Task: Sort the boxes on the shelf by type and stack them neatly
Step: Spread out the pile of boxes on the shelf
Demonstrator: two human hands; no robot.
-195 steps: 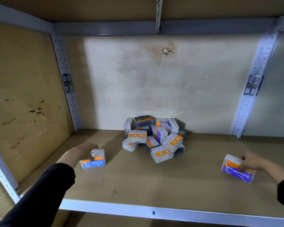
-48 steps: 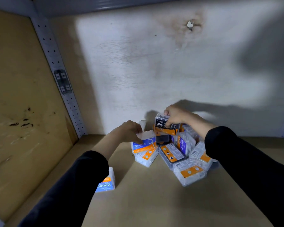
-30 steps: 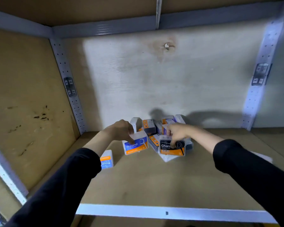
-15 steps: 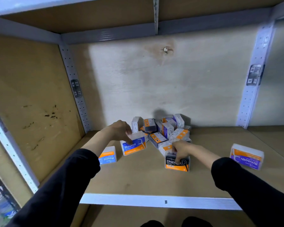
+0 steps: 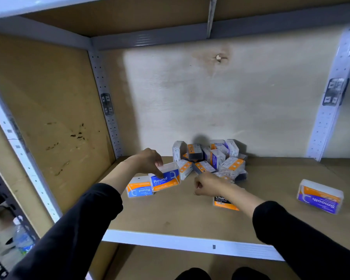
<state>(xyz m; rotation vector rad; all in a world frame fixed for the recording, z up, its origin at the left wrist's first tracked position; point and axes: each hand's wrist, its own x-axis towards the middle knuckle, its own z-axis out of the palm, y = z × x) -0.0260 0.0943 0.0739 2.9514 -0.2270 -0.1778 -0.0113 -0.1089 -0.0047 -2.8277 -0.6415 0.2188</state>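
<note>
A person is reaching both black-sleeved arms into a wooden shelf (image 5: 170,215), seen from a camera on their head. The left hand (image 5: 148,161) is holding a blue and orange box marked Round (image 5: 166,178). Its grip is closed over the clear top, thumb and fingers pinching the sides, and it is carrying the box low over the shelf toward the left edge. The held box is hanging just beside, and partly in front of, a second Round box (image 5: 138,189) lying flat there.

The right hand (image 5: 207,183) is hovering over the middle of the shelf with fingers curled in, its grip holding nothing visible. Under that forearm a black and orange Charcoal box (image 5: 222,202) is lying, partly hidden. A purple Smooth box (image 5: 319,197) is sitting alone toward the right edge. A jumbled pile of boxes (image 5: 210,158) is waiting against the back edge, at its centre.

The step in hand appears to be pairing the held Round box with its match. The next move likely calls for squaring it over the lower box, lowering it flat and letting go. The right hand looks free for another box from the pile.
</note>
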